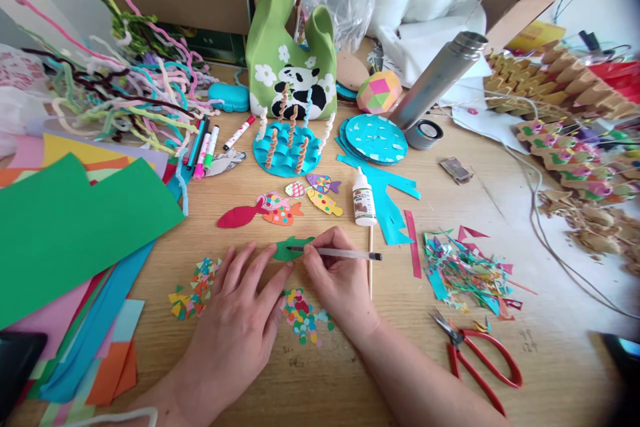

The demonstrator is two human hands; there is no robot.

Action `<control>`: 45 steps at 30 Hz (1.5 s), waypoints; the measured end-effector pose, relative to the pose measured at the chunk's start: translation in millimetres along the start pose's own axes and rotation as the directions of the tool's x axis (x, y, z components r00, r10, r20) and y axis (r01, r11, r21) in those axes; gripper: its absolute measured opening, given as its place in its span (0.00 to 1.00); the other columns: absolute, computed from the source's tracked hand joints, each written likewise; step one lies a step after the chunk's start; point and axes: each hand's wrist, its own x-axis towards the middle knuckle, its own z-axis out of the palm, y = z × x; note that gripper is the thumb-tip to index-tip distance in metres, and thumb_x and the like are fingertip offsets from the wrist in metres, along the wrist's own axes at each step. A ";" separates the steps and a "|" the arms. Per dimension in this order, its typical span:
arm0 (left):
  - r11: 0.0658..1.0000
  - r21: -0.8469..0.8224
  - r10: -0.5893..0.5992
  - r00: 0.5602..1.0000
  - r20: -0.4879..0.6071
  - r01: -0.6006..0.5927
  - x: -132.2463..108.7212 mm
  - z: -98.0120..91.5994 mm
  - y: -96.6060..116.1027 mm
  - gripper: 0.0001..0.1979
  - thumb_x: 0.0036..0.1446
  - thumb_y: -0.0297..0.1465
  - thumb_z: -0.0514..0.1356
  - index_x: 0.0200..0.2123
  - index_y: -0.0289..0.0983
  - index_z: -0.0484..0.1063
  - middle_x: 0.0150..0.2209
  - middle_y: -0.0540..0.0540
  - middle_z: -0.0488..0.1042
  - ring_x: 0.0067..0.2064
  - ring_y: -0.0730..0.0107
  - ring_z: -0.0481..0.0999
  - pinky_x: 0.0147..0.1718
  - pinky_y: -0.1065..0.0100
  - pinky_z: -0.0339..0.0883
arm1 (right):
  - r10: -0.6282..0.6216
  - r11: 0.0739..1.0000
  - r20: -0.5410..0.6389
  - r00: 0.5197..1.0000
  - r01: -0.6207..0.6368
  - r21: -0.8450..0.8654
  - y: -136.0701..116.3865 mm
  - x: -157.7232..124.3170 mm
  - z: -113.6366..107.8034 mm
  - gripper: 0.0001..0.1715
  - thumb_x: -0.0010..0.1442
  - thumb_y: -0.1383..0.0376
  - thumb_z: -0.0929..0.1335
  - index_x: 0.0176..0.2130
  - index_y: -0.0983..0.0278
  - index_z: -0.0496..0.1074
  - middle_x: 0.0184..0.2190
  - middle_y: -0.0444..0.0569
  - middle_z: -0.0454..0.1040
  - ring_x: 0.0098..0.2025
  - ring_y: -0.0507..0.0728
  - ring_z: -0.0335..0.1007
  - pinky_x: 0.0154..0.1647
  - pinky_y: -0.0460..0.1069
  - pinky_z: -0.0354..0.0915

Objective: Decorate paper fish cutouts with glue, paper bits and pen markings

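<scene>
A small green paper fish [286, 250] lies on the wooden table between my hands. My right hand [337, 277] is closed around a pen [350, 253], whose tip touches the green paper. Spread over the table just left of the fish, my left hand [243, 310] has its fingers apart, with fingertips near the paper's edge. Behind the fish are a red paper fish [239, 215] and several decorated paper fish [324, 201]. Colored paper dots [303, 313] lie between my hands, and small paper triangles [193, 290] lie beside my left hand.
A white glue bottle [364, 200] stands beyond my right hand. Red-handled scissors [470, 353] and paper scraps [465, 267] lie right. Green paper sheets [90, 227] are stacked left. A blue woven disc [287, 153], a panda bag [295, 73] and a steel flask [437, 80] stand behind.
</scene>
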 end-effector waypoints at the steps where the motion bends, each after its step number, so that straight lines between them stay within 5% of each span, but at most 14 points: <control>1: 1.000 0.000 0.000 1.000 0.002 0.000 -0.1 -0.1 -0.1 0.22 0.64 0.29 0.55 0.61 0.41 0.66 0.63 0.39 0.64 0.65 0.46 0.59 0.63 0.39 0.56 | 0.000 1.000 -0.004 1.000 0.000 -0.003 0.4 0.0 0.0 0.09 0.56 0.66 0.68 0.27 0.61 0.64 0.20 0.38 0.64 0.20 0.49 0.58 0.19 0.44 0.55; 45: 1.000 0.013 0.013 1.000 0.012 -0.013 -0.6 -0.7 0.3 0.20 0.65 0.29 0.54 0.60 0.40 0.67 0.63 0.38 0.63 0.65 0.46 0.58 0.62 0.38 0.57 | 0.012 1.000 0.010 1.000 -0.012 -0.002 -3.8 0.7 -0.9 0.08 0.52 0.66 0.68 0.25 0.60 0.63 0.18 0.38 0.62 0.20 0.49 0.57 0.19 0.44 0.54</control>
